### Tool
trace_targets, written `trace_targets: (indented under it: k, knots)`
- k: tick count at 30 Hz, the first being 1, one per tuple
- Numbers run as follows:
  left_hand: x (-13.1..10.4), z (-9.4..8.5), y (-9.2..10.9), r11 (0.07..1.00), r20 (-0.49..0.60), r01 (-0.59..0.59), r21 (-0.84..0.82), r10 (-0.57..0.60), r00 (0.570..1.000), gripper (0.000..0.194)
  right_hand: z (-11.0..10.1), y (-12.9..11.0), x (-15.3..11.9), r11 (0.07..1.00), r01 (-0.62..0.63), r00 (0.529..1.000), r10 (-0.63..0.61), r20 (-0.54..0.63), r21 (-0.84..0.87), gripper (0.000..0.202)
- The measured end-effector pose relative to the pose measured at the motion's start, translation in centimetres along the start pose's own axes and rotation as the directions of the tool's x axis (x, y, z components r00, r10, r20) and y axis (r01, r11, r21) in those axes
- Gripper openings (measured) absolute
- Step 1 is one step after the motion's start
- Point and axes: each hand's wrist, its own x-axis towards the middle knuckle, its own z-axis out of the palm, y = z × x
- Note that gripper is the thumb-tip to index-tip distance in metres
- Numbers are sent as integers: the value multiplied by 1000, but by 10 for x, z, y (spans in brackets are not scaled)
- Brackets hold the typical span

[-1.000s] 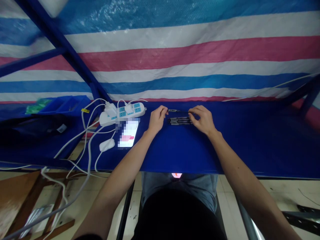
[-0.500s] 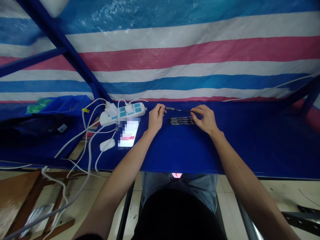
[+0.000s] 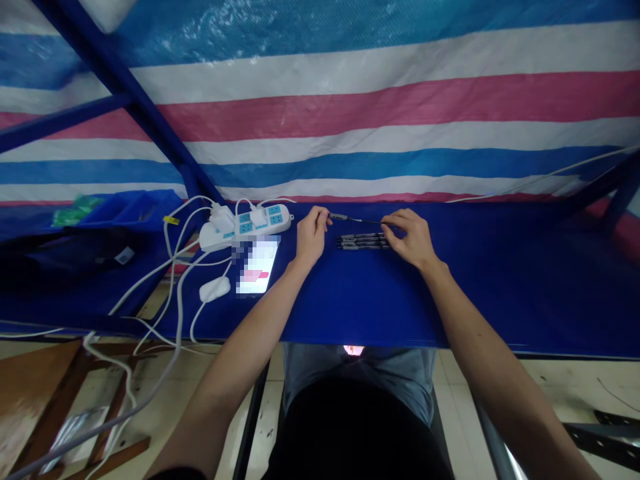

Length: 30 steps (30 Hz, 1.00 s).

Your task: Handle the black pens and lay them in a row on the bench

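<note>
A thin dark pen [image 3: 354, 219] with a grey section at its left end stretches between my two hands. My left hand [image 3: 312, 235] pinches its left end, and the fingers of my right hand [image 3: 409, 237] are closed on its right end. Just below it, several dark pens [image 3: 361, 242] lie side by side on the blue table [image 3: 370, 300]. The right ends of these pens reach to my right thumb, which partly hides them.
Left of my hands are a white power strip [image 3: 245, 227] with plugs, a lit phone [image 3: 257, 267] and a white adapter [image 3: 215, 289] among cables. Farther left are a blue bin [image 3: 135, 208] and a black bag [image 3: 65, 257]. Striped sheeting [image 3: 350, 120] hangs behind.
</note>
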Motion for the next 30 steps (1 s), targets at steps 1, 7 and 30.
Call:
trace_targets:
  k: [1,7,30]
  knots:
    - [0,0,0,1000,4,3,-2,-3,1000,27,0,0,0,1000,-1,1000,1,3,0,21]
    - [-1,1,1,1000,48,3,-4,-2,999,23,2,-2,0,1000,9,1000,-9,8,1,22]
    - [-3,2,2,998,200,-4,69,-10,980,54,8,-5,-1,998,21,998,-25,62,55,19]
